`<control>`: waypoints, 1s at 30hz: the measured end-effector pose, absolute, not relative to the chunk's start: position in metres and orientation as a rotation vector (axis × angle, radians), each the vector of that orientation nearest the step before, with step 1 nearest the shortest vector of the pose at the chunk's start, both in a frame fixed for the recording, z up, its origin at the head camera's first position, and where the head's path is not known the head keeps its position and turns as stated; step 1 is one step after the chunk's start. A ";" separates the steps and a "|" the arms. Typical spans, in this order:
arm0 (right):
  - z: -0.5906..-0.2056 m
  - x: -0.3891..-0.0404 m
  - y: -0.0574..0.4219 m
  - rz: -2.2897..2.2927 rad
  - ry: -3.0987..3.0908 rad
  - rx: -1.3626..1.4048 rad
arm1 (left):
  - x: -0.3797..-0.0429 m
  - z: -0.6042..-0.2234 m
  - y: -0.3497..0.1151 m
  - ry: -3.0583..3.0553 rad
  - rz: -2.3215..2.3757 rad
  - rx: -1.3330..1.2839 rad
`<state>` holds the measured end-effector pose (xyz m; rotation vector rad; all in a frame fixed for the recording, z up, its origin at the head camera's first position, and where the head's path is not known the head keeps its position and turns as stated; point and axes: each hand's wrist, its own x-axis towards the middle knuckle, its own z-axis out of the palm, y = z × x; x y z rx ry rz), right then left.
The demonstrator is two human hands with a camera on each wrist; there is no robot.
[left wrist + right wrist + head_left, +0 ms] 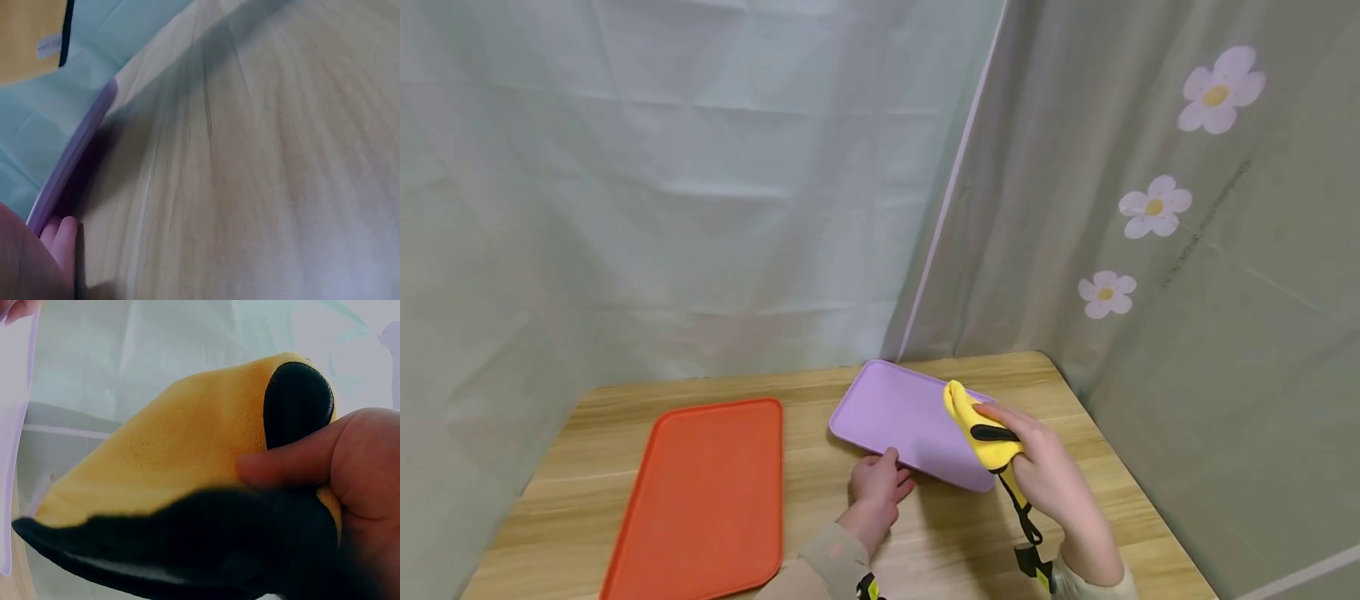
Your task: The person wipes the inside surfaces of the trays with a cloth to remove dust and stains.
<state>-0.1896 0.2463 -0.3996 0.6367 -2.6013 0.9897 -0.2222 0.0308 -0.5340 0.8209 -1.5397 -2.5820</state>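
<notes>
My left hand (pixel 874 487) pinches the near edge of a purple tray (pixel 887 417), thumb over the rim and fingers beneath. In the left wrist view, the tray's rim (pixel 75 147) stands tilted above the table, with shadow under it. My right hand (pixel 1052 471) grips a folded yellow cloth (pixel 964 410) with black edging over the tray's right part. The right wrist view shows the thumb pressed on the cloth (pixel 181 437), with a blurred black edge in front. Whether the cloth touches the tray is unclear.
A red-orange tray (pixel 715 492) lies on the wooden table (pixel 808 467) to the left. Pale curtains (pixel 737 208) hang behind the table and along its right side, the right one with printed white flowers (pixel 1155 207). A black strap (pixel 1028 521) hangs near my right wrist.
</notes>
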 end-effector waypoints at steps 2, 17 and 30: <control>-0.398 -0.193 0.246 0.987 -2.610 0.644 | -0.224 -0.532 0.032 -1.453 -2.598 0.808; -0.396 -0.196 0.235 0.978 -2.640 0.619 | -0.217 -0.531 0.027 -1.475 -2.570 0.848; -0.397 -0.202 0.221 0.949 -2.639 0.639 | -0.216 -0.518 -0.022 -1.658 -2.525 0.707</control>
